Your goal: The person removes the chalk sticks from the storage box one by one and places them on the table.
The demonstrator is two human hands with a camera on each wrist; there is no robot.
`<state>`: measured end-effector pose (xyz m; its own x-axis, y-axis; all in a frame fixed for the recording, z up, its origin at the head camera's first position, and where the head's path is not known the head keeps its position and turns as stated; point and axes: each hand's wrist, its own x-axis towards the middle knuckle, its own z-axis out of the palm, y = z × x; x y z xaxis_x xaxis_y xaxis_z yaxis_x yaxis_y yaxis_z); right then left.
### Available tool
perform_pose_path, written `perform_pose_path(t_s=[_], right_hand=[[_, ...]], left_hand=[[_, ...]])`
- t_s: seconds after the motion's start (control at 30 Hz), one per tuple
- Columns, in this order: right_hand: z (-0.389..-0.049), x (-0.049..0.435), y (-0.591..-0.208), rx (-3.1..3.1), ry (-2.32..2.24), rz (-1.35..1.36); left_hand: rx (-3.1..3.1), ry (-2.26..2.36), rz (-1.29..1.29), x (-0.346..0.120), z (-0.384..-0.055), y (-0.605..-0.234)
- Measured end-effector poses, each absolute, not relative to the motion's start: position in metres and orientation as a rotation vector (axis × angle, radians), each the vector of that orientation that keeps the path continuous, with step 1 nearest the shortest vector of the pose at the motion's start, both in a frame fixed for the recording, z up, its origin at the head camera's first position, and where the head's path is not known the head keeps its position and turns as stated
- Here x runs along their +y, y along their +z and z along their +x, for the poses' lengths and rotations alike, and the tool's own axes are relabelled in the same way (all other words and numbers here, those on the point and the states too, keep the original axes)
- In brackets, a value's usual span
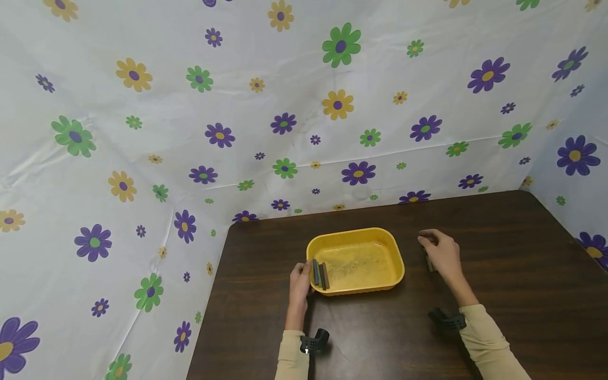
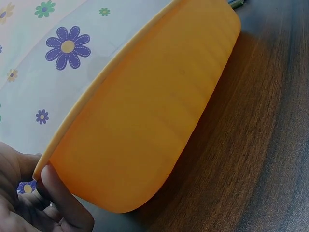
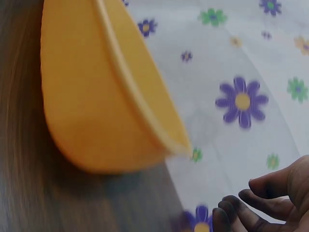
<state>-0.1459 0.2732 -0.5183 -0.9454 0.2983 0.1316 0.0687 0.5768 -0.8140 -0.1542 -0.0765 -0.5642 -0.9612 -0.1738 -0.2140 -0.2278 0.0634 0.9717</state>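
1. The yellow tray (image 1: pixel 357 291) sat on the surface (image 1: pixel 522 253), close to its far edge and nearer the left edge than the right, and its base looked flat on the wood
2. Inside it, short coloured sticks (image 1: pixel 322 276) lay side by side against the left end, one blue and the others darker or brownish; the rest of the tray floor was bare apart from dark smudges
3. The left grip (image 1: pixel 298 285) pinched the tray's rim at that same end, with the rim caught between its digits in the left wrist view
4. The right grip (image 1: pixel 443 254) hung on the other side, between the tray and the surface's right edge, its fingers loosely bent, their tips smudged, and nothing visible between them in the right wrist view
5. Just below it lay a greenish stick-like thing (image 1: pixel 430 264), partly hidden by the hand, so its full shape could not be told
6. The step in hand appeared to be steadying the tray on one side and reaching to the sticks on the other
7. The next move seemed to call for a light fingertip pinch by the right, with the left keeping the rim steady
8. Farther out, a flowered cloth (image 1: pixel 304 105) hung beyond the far edge
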Motion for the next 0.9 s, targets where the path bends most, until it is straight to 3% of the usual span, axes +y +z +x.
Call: perform_pose_path(t_s=[0.9], right_hand=[[-0.154,0.2,-0.482,-2.493,1.644,-0.088]], left_hand=[[2.214,2.105,-0.4,-0.079,-0.152,-0.56]])
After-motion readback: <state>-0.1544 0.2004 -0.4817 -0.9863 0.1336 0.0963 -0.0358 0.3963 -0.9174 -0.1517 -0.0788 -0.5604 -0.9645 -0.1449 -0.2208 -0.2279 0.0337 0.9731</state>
